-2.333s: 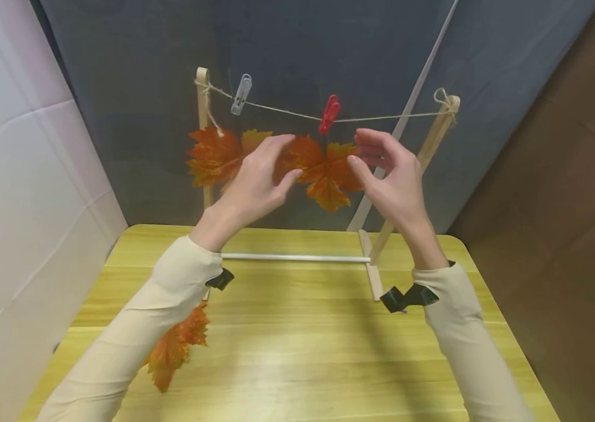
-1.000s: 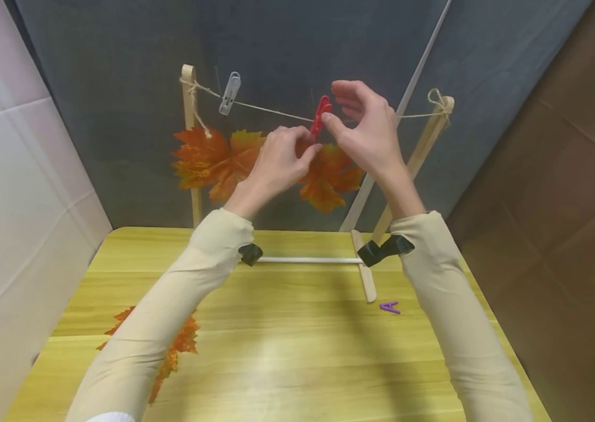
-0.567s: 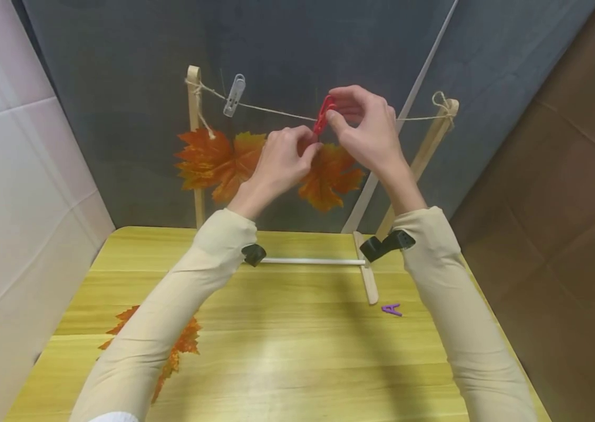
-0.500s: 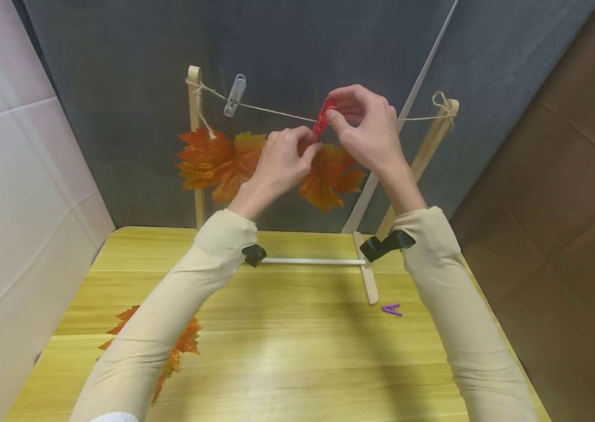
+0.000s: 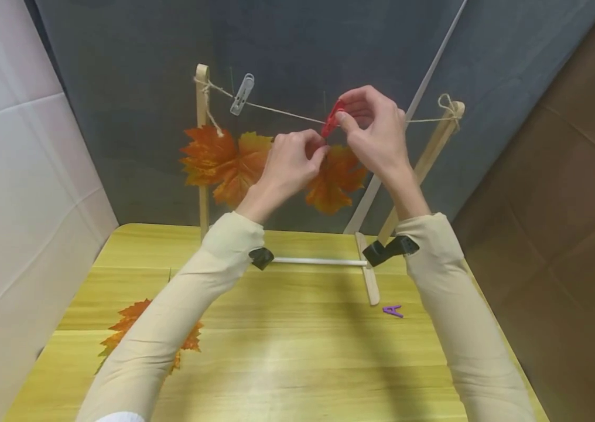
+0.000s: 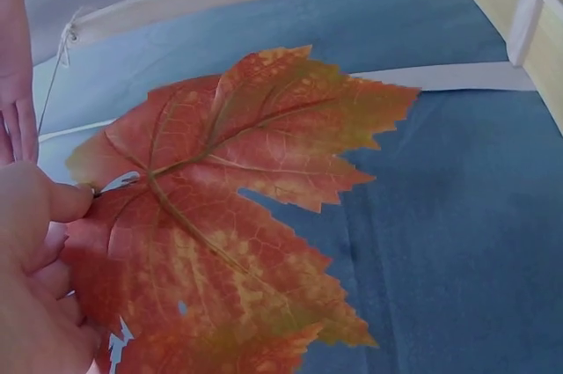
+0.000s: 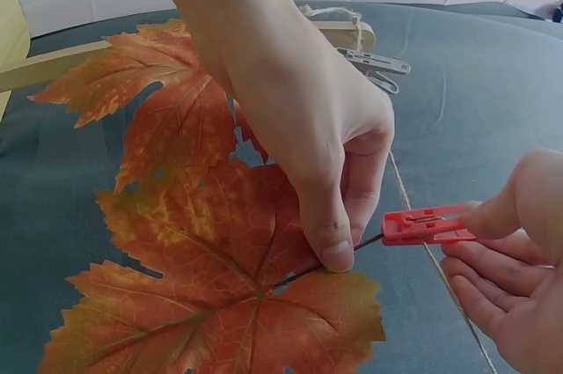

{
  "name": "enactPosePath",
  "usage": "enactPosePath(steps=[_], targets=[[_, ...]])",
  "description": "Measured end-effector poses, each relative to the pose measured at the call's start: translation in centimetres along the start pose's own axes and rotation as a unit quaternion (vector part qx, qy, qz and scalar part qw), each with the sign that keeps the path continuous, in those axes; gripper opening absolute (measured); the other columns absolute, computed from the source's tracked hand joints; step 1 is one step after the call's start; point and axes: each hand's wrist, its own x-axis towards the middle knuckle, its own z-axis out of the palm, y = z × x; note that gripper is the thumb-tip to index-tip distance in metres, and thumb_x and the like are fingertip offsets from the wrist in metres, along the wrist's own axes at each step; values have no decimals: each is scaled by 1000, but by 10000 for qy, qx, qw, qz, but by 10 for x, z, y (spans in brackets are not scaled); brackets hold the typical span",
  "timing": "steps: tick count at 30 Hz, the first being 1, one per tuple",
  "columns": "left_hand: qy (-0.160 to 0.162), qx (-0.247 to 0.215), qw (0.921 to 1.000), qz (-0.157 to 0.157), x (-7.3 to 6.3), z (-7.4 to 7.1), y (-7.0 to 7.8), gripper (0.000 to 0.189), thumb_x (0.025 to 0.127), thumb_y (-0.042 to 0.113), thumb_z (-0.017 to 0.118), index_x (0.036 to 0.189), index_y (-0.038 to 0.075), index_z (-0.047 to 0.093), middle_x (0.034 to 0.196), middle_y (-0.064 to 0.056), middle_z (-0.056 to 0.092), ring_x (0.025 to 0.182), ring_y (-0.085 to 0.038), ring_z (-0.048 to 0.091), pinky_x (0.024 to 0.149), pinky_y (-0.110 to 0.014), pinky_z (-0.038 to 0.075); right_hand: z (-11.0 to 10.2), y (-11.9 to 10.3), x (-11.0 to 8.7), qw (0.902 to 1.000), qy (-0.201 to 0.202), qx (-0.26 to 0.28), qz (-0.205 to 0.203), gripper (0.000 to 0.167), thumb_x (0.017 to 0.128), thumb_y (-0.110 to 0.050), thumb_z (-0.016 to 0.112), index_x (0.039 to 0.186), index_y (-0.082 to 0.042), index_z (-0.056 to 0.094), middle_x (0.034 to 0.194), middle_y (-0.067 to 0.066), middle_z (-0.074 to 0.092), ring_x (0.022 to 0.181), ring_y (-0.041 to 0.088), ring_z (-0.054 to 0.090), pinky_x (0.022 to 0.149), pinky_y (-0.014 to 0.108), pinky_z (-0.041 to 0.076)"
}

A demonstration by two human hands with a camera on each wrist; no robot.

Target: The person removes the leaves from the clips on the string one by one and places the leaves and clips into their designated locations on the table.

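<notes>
String (image 5: 286,112) stretching between left post (image 5: 201,111) and right post (image 5: 428,154). First leaf (image 5: 231,164) hanging below first clothespin (image 5: 242,94); second leaf (image 5: 331,184), second clothespin (image 5: 331,121) sitting farther right. On table (image 5: 281,357): third leaf (image 5: 122,328) lying left, third clothespin (image 5: 393,311) right.

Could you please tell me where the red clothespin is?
In the head view, the red clothespin is on the string, right of the grey clothespin, held by the right hand above the fingertips of the left hand.

One clothespin (image 7: 428,226) is red; one veined leaf (image 7: 220,277) orange, mottled yellow; both sleeves (image 5: 468,310) cream; the table (image 5: 276,346) streaked yellow.
</notes>
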Motion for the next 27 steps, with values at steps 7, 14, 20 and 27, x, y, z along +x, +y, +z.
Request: enactPosePath(steps=[7,14,20,27], targets=[[-131,-30,9998,-134,0,6,4,19,97,20,67,101,4,75,91,-9,75,76,-22,62,73,-32,53,-2,3,-3,9995,281,64,-125,19,96,-11,65,113,-3,68,107,9,74,98,16,70,94,24,54],[-180,-72,9996,-208,-1,15,6,18,97,20,67,101,5,75,93,-9,76,77,-22,63,74,-32,54,-3,7,-4,9964,738,154,-395,16,95,-9,66,109,-2,69,105,8,75,96,16,71,92,21,53],[-178,-124,9995,-217,-8,18,7,19,98,22,67,103,5,75,95,-9,76,77,-22,62,73,-31,53,-2,7,-7,9898,1206,309,-686,13,95,-10,68,106,-3,71,101,4,77,90,11,72,87,21,51],[-163,-220,9996,-52,-17,22,10,18,98,21,67,103,6,74,93,-8,75,74,-20,60,69,-29,52,-2,10,-10,9835,1512,559,-821,12,95,-10,70,104,-2,71,100,5,77,89,11,73,89,23,52]])
